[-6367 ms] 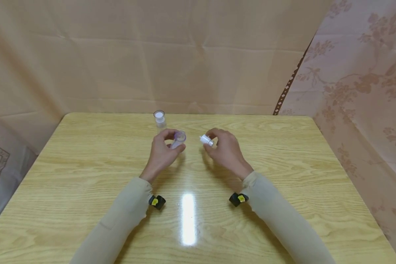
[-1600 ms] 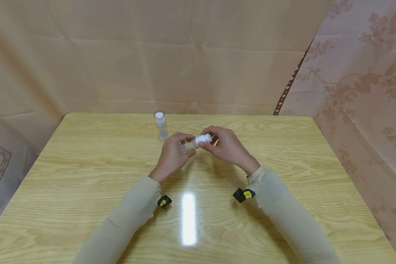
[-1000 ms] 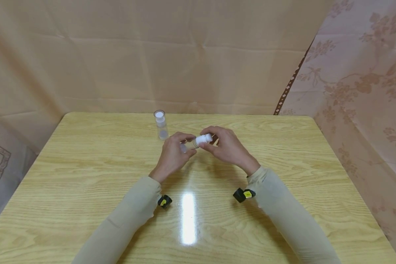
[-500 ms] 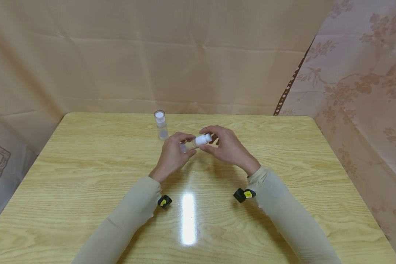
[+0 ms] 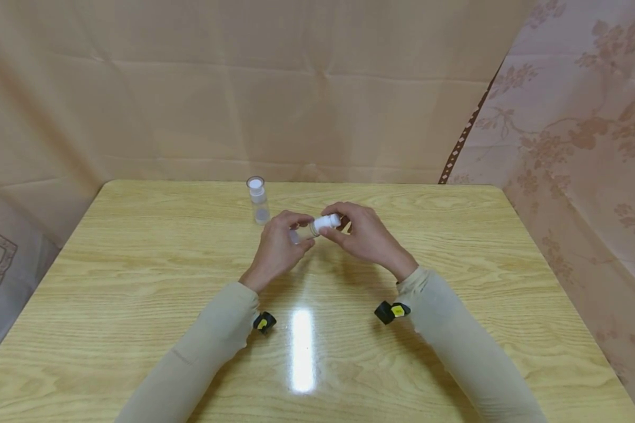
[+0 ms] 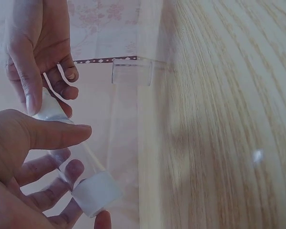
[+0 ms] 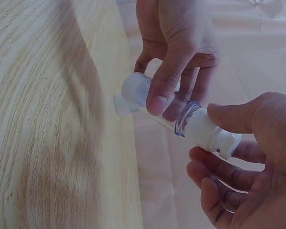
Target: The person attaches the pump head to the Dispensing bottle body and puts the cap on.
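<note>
In the head view, my left hand [image 5: 275, 244] holds a small clear bottle [image 5: 304, 232] tilted over the table, its fingers and thumb around the body. A white pump top [image 5: 326, 222] sits at the bottle's mouth, angled up to the right. My right hand [image 5: 367, 235] pinches that pump top between thumb and index finger. Seen in the right wrist view, the bottle [image 7: 159, 121] has a white base [image 7: 132, 85] and a clear ring around the neck, against which the white top [image 7: 202, 126] rests. The right hand's other fingers curl loosely below it.
A second clear bottle [image 5: 259, 202] with a white top stands upright behind the left hand, near the far edge of the wood-grain table [image 5: 164, 247]. The left wrist view has a clear cylinder [image 6: 131, 72] by the table edge. Beige cloth [image 5: 296, 106] hangs behind.
Several seconds ago the bottle and pump top were apart, one in each hand; now they are joined. Over the last second the right fingers shifted slightly around the top; the left hand stayed still.
</note>
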The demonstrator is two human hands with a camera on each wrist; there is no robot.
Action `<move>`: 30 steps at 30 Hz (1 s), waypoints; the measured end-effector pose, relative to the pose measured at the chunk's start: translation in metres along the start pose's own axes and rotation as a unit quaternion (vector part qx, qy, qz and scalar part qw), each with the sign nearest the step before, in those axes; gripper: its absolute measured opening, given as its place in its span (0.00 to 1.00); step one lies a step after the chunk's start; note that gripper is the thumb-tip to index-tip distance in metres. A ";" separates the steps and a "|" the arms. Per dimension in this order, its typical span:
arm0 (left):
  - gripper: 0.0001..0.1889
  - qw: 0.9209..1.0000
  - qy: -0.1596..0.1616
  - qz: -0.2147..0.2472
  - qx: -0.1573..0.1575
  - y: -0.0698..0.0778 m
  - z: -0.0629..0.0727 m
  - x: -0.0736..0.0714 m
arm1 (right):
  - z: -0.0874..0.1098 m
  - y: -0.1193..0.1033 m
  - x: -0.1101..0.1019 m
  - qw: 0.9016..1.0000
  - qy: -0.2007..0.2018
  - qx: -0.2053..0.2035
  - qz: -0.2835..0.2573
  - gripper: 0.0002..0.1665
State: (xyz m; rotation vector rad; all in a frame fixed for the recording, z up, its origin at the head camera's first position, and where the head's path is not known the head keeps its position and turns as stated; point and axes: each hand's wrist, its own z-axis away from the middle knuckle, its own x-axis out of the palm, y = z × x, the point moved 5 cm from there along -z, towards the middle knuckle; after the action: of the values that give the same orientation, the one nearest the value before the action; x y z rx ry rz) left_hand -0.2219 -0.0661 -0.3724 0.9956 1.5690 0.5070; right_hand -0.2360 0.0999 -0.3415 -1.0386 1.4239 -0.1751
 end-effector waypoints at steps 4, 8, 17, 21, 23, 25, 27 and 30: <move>0.21 1.000 0.000 0.001 0.002 0.002 0.000 -0.001 | 0.000 0.000 0.000 1.000 0.000 0.007 0.002 0.17; 0.20 1.000 0.000 0.001 0.000 0.002 0.000 -0.002 | 0.001 -0.001 0.000 1.000 -0.003 0.004 0.003 0.20; 0.20 1.000 -0.005 0.002 -0.009 0.001 0.001 -0.003 | 0.000 -0.001 0.002 1.000 -0.005 0.010 -0.003 0.17; 0.20 1.000 -0.004 0.001 -0.005 0.002 0.001 -0.003 | 0.000 0.001 0.002 1.000 -0.008 0.025 -0.003 0.18; 0.19 1.000 -0.003 0.000 -0.002 0.001 0.001 -0.003 | 0.001 0.002 0.002 1.000 -0.009 0.027 -0.004 0.21; 0.19 1.000 -0.002 -0.002 0.001 0.001 0.001 -0.003 | 0.001 0.002 0.001 1.000 -0.009 0.022 -0.003 0.22; 0.19 1.000 0.000 -0.004 0.004 0.002 0.001 -0.003 | 0.002 0.001 0.001 1.000 -0.009 0.012 -0.004 0.24; 0.19 1.000 0.003 -0.004 0.008 0.002 0.001 -0.004 | 0.002 0.000 0.000 1.000 -0.008 -0.006 -0.004 0.22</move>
State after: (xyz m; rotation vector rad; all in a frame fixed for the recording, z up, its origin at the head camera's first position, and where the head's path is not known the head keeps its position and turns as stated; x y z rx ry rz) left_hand -0.2201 -0.0680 -0.3688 1.0005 1.5845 0.4931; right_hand -0.2343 0.1001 -0.3418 -1.0545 1.4086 -0.1642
